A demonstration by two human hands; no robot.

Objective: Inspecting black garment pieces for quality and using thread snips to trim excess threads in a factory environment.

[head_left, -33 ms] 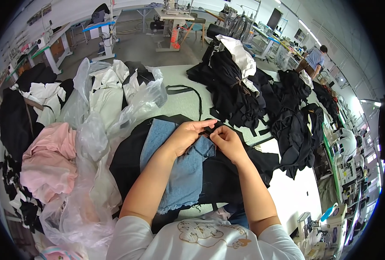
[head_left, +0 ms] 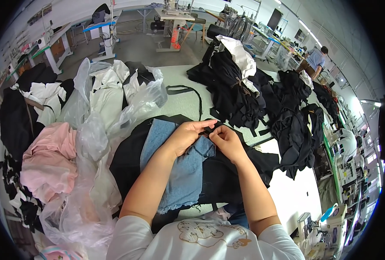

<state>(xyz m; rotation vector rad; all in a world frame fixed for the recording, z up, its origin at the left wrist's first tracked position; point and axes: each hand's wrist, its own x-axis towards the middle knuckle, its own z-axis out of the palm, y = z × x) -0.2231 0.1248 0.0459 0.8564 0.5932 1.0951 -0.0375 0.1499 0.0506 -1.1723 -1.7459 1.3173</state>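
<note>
Keep left hand (head_left: 188, 135) and right hand (head_left: 225, 141) pinched shut on black strap (head_left: 191, 93) at twelve o'clock of denim piece (head_left: 183, 173); ease gently.

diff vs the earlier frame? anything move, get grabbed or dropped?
No visible change. The left hand and right hand are pinched together as before on the black strap at the edge of the black garment, over the blue denim piece. Piles and plastic bags unmoved.

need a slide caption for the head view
Left hand and right hand pinch a black strap over black and blue denim fabric.
</note>
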